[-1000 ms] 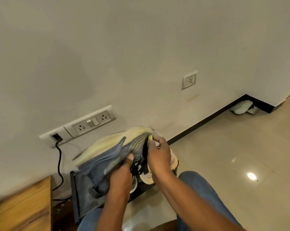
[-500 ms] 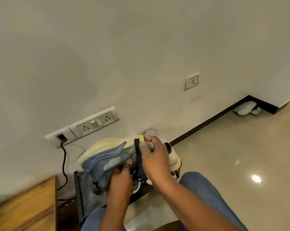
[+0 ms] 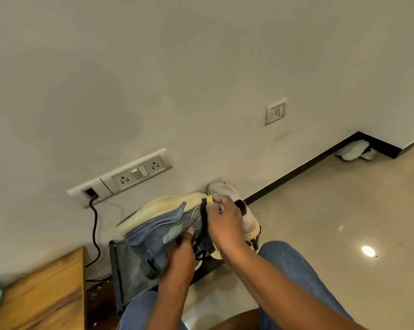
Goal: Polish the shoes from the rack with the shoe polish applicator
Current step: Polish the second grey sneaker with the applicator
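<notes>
Above glossy floor (image 3: pixel 344 210), beside wall (image 3: pixel 201 67): shoe (image 3: pixel 158 232) in left hand (image 3: pixel 181 260); applicator (image 3: pixel 204 210) in right hand (image 3: pixel 225 222)

You hold a blue-grey shoe (image 3: pixel 158 232) on its side above the rack (image 3: pixel 127 282), its pale yellow sole (image 3: pixel 163 203) facing up toward the wall. Your left hand (image 3: pixel 179 258) grips it from below. Your right hand (image 3: pixel 225 222) pinches the applicator (image 3: pixel 207 206), a black strip with a small yellow end, against the shoe near the sole. A whitish shoe (image 3: pixel 239 208) sits at the rack's right end.
</notes>
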